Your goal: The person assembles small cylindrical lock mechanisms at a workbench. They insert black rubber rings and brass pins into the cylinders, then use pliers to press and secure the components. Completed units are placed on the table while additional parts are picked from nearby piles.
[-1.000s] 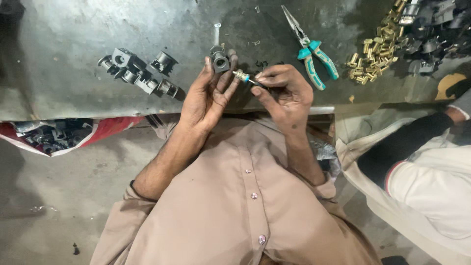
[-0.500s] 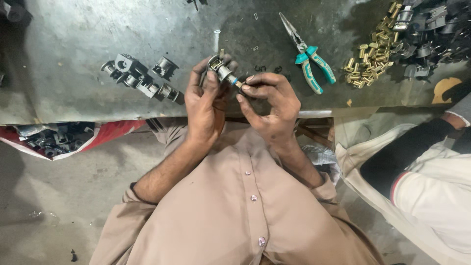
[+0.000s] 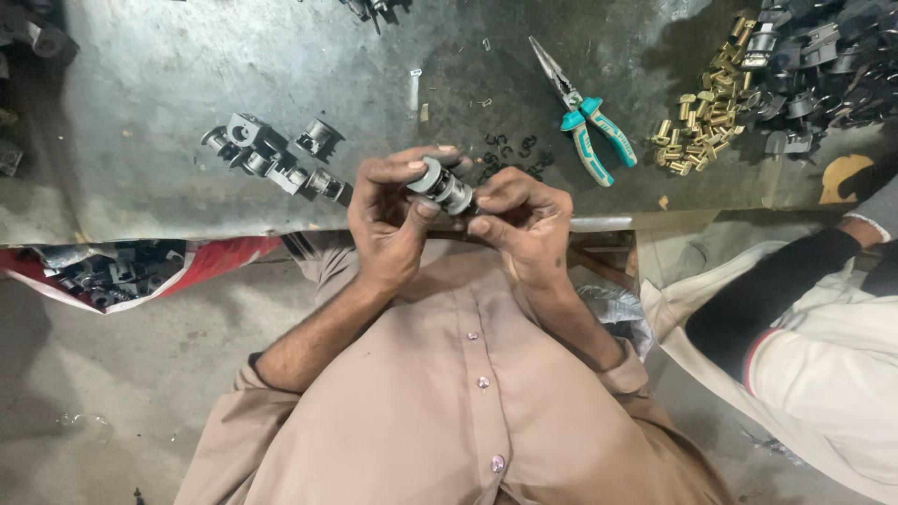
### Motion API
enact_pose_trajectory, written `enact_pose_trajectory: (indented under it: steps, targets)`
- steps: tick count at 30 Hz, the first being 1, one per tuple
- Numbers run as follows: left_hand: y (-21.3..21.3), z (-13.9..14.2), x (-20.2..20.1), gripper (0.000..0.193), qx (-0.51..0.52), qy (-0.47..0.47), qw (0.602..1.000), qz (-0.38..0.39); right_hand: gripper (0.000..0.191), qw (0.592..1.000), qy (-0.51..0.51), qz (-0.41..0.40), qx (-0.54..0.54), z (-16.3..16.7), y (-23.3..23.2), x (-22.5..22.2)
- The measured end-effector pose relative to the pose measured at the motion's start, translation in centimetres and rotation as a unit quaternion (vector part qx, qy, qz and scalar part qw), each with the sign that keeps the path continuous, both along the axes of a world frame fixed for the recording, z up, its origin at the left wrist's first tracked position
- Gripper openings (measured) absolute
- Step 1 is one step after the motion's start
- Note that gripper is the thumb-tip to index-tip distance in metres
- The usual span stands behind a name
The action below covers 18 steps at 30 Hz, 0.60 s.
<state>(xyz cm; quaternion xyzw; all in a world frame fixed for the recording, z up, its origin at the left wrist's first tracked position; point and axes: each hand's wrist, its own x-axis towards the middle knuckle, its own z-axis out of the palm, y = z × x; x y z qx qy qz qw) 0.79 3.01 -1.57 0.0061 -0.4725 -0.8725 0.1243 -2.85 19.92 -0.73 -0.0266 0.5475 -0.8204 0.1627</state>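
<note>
Both hands meet over the near edge of the desk (image 3: 187,112). My left hand (image 3: 393,224) curls shut around a small metal cylinder (image 3: 441,187), thumb pressed on its side; my right hand (image 3: 524,220) pinches its other end with closed fingers. Left of them lies a row of dark metal parts (image 3: 271,159). Pliers (image 3: 585,117) with teal grips lie to the right, brass pieces (image 3: 702,131) beyond. A co-worker's sleeve (image 3: 786,290) shows at far right.
</note>
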Motion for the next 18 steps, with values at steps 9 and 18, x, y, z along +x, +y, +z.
enact_pose_trajectory:
  steps: [9,18]
  targets:
    - [-0.2,0.4,-0.3,0.024,0.146,-0.009,0.989,-0.021,0.041,0.994,0.091,0.054,0.016,0.9,-1.4,1.4]
    - [-0.7,0.9,-0.7,0.029,0.221,-0.037,0.968,0.109,0.031,0.984,0.141,0.017,0.112,0.2,0.6,2.2]
